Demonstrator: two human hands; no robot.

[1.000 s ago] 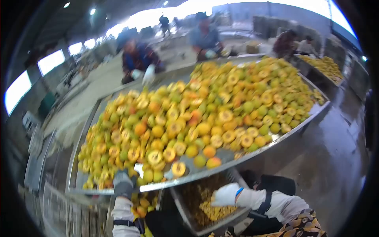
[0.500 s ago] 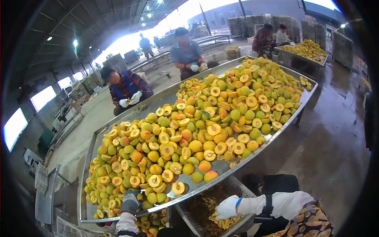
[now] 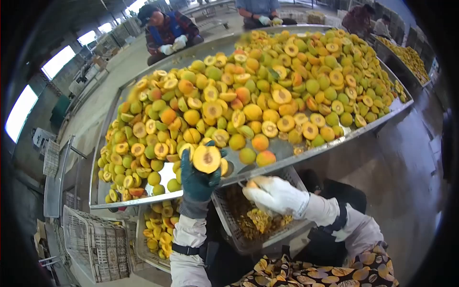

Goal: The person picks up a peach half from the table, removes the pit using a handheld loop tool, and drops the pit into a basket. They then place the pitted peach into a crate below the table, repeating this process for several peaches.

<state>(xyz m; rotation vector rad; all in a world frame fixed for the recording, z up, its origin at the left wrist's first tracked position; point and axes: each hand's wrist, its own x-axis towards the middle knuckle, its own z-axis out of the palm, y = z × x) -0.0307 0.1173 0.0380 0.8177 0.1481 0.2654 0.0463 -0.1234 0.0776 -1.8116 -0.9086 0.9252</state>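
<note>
My left hand, in a dark green glove with a grey cuff, holds a peach half just above the near edge of the metal tray. Its cut face is turned up, with the brown stone area in the middle. My right hand, in a white glove, is closed over the crate of scraps. At its fingertips shows a thin, metal-like bit beside something orange, too blurred to name. Halved and whole-looking peaches are heaped across the tray.
Below the tray at left stands a crate of peach halves, beside a pale plastic basket. Across the tray sits a person in a plaid sleeve, near another in grey-blue. A second heaped tray is at right.
My left hand has risen from the tray's near edge and now holds up a peach half. My right hand has lifted away from the scraps. The view has tilted down.
</note>
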